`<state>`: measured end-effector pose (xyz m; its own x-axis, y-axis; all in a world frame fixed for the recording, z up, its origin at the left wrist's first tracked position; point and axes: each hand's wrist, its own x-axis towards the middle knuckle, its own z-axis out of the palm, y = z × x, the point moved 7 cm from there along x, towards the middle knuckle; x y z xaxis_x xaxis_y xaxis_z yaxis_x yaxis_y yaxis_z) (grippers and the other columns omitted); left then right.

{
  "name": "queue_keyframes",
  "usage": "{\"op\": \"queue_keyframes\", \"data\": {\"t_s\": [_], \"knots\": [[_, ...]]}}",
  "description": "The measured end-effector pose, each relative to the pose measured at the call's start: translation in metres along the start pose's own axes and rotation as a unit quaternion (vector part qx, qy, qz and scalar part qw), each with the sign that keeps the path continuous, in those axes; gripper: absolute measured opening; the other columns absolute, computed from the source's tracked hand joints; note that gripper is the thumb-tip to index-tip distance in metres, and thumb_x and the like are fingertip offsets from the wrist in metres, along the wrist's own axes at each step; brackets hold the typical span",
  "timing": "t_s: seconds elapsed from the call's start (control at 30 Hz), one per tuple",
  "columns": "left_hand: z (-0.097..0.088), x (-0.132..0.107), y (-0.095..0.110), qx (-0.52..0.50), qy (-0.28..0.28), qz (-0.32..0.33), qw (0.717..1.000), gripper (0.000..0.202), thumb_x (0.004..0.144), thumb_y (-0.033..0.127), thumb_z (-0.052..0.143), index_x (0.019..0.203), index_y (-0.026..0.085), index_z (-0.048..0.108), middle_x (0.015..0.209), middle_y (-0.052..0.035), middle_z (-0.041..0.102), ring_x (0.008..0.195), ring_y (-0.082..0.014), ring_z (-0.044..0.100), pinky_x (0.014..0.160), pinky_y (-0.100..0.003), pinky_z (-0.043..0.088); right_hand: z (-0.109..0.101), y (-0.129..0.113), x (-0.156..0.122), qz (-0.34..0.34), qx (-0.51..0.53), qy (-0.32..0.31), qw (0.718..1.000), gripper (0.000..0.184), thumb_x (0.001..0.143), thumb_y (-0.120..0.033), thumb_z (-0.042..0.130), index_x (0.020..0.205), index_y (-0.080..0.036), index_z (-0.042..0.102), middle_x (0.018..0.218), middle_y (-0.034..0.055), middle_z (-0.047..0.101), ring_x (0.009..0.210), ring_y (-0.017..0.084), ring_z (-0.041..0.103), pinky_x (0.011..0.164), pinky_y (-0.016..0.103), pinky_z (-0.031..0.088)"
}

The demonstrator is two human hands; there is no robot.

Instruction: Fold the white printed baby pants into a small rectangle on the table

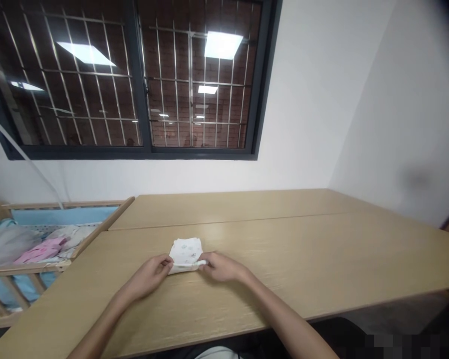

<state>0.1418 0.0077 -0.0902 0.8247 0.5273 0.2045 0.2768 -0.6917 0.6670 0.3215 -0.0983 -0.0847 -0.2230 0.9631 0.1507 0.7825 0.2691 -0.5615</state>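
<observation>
A small white printed cloth (pixel 187 249) lies folded on the wooden table, with little grey-green figures on its upper face. Its near edge forms a thick fold or roll. At the left end of that edge, my left hand (pixel 149 276) pinches the cloth between thumb and fingers. My right hand (pixel 220 267) grips the opposite end, where a white rolled bit pokes out by the thumb. Both hands rest close to the tabletop. The fingertips beneath the cloth are partly hidden.
The light wooden table (pixel 303 259) has a seam running across it. At left stands a wooden crib (pixel 97 234) with blue lining, holding a pink cloth (pixel 43 250) and white bedding. A barred window (pixel 145 99) is set in the white wall behind. A white pole (pixel 26 159) rises by the crib.
</observation>
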Motion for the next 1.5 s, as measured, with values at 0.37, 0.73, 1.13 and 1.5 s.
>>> {"op": "queue_keyframes", "data": {"t_s": [0.37,0.73,1.13,1.5], "knots": [[-0.002,0.045,-0.020,-0.049,-0.143,-0.054,0.987,0.042,0.073,0.059,0.064,0.083,0.018,0.065,0.080,-0.0025,0.065,0.076,-0.0221,0.057,0.067,-0.028,0.043,-0.010,0.047,0.051,0.087,0.166,-0.038,0.981,0.031,0.087,-0.021,0.056,0.116,-0.015,0.066,0.112,0.0081,0.071,0.095,0.020,0.066,0.080,0.027,0.052],[0.006,0.079,-0.052,-0.073,-0.113,-0.080,0.988,0.058,0.069,0.074,0.058,0.079,0.017,0.059,0.067,-0.0024,0.059,0.061,-0.0176,0.053,0.055,-0.027,0.039,-0.015,0.086,0.068,0.155,0.124,0.052,0.979,0.015,0.088,-0.025,0.059,0.100,-0.015,0.059,0.085,0.0013,0.062,0.070,0.012,0.054,0.059,0.021,0.040],[0.004,0.082,-0.081,0.099,0.039,-0.108,0.988,0.028,0.081,0.048,0.053,0.072,0.021,0.054,0.072,-0.0047,0.064,0.069,-0.0217,0.057,0.062,-0.030,0.036,-0.003,0.112,0.064,0.173,0.073,0.243,0.952,0.032,0.089,-0.036,0.061,0.113,-0.016,0.055,0.085,0.0021,0.063,0.078,0.017,0.057,0.071,0.027,0.045],[0.011,0.083,-0.083,0.158,0.047,-0.105,0.981,0.024,0.091,0.038,0.047,0.087,0.019,0.059,0.089,-0.0105,0.071,0.084,-0.0252,0.065,0.071,-0.031,0.042,-0.002,0.109,0.064,0.168,0.079,0.266,0.946,0.016,0.089,-0.030,0.057,0.099,-0.017,0.057,0.087,0.0023,0.063,0.078,0.016,0.056,0.070,0.026,0.044]]}}
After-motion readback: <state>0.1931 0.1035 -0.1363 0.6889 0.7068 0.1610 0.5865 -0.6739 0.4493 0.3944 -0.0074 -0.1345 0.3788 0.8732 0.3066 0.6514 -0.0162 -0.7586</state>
